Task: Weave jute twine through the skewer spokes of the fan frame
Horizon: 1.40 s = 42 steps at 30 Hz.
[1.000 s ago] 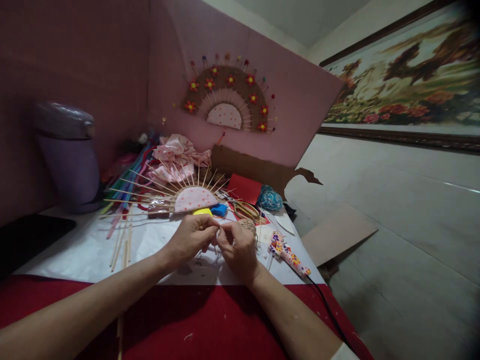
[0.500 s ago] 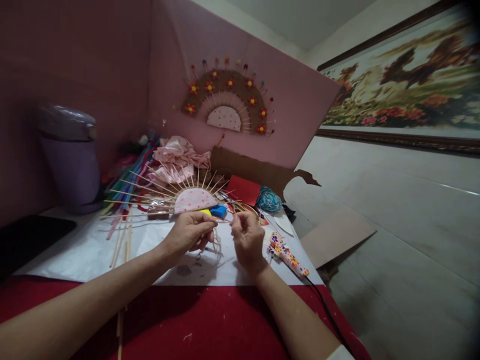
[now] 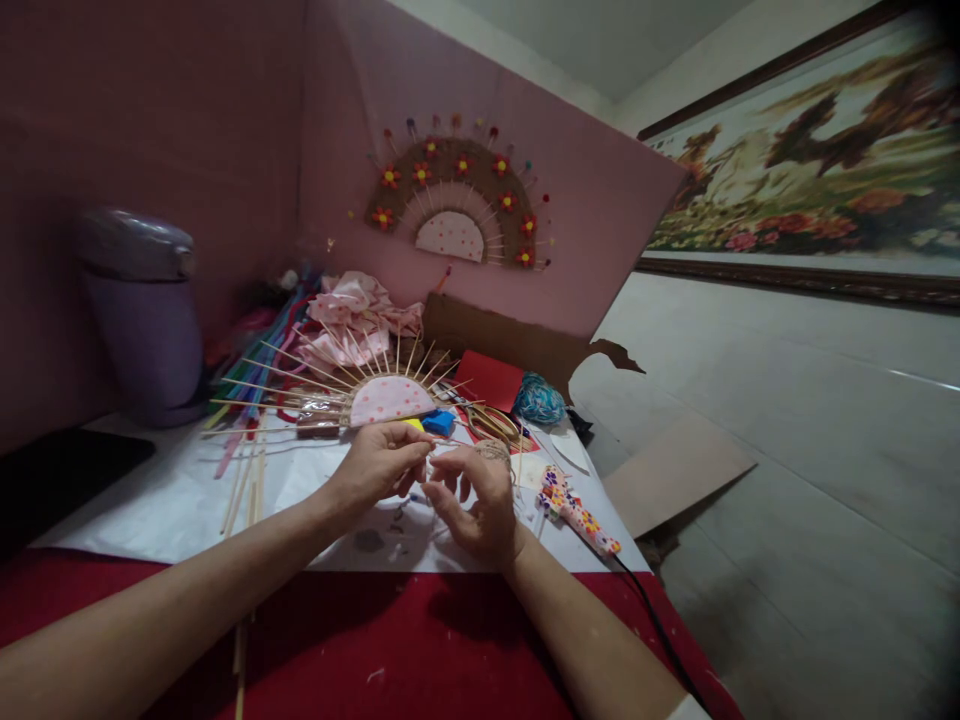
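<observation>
- The right hand point(image 3: 478, 497) has dropped lower and closed in on the left hand point(image 3: 381, 466); half a second ago the two were held apart.
- The left fingers point(image 3: 417, 458) pinch narrowly on a thin pale strand point(image 3: 430, 464), which sits between the two hands over the white paper sheet point(image 3: 180, 500).
- The right fingers point(image 3: 450, 478) are half curled and fanned; whether they grip the strand cannot be told.
- The half-round fan of wooden skewers with a pink dotted centre point(image 3: 390, 398) lies unmoved just beyond the hands.
- The flower-patterned glue gun point(image 3: 576, 507) lies near the surface's right edge point(image 3: 637, 575), beside the right hand.
- Open paper lies left of the hands, up to the loose wooden skewers point(image 3: 244, 485).
</observation>
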### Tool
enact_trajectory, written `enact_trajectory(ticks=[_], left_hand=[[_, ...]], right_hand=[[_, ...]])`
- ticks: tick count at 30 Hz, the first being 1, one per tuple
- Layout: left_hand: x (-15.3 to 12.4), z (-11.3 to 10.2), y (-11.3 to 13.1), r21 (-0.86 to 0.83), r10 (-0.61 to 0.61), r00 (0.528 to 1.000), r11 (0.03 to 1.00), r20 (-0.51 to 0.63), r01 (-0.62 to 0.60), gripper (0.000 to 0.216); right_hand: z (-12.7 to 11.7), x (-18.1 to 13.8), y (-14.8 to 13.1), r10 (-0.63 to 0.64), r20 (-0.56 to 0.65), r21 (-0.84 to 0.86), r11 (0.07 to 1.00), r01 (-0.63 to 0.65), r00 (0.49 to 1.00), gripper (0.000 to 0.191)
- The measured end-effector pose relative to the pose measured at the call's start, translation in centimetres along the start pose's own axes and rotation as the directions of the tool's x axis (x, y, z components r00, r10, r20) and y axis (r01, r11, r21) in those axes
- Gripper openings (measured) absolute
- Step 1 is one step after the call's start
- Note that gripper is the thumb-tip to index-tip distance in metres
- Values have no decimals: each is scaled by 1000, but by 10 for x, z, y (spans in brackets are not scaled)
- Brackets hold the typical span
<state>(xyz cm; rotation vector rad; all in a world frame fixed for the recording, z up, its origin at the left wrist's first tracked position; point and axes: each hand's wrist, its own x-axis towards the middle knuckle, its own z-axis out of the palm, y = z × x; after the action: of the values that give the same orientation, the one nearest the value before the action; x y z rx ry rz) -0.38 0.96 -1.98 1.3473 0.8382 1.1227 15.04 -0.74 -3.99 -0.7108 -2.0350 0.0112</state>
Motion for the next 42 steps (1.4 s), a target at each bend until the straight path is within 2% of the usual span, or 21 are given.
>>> enact_trajectory(ticks=[2,6,11,16,21,24,27,32,38,42], left_hand=[[1,-1,-2,14,5,1000,1000,-2,-5,16],[2,-1,-7,55,49,998,997,29,-50,15],[1,-2,-9,134,103,993,985,64,-111,14],[2,-1,-7,72,87,995,993,46,-90,11],[2,0,-8,30,56,997,998,53,-57,10],[2,0,-8,24,44,999,999,27,-45,11],[2,-1,-8,51,61,998,997,15,-61,10],[-1,1,-6,152,138,990,979,12,-138,11],[-2,0,-6,350,240,970,906,36,-237,12],[-1,-2,-10,403,272,960,873,65,-274,14]], right_hand=[[1,0,0,38,-71,-52,998,-41,997,5],[5,1,6,135,-179,-122,980,-158,974,10],[9,2,10,178,-135,-57,981,-187,975,13],[11,3,12,223,-74,63,974,-219,972,14],[10,3,14,254,-124,-10,966,-257,959,14],[8,2,10,251,-192,-58,962,-266,949,14],[6,2,5,224,-208,-63,968,-241,952,10],[7,1,3,161,-166,-120,976,-182,973,8],[9,1,7,140,-93,-112,982,-151,986,14],[9,2,7,114,-76,-190,974,-127,991,14]])
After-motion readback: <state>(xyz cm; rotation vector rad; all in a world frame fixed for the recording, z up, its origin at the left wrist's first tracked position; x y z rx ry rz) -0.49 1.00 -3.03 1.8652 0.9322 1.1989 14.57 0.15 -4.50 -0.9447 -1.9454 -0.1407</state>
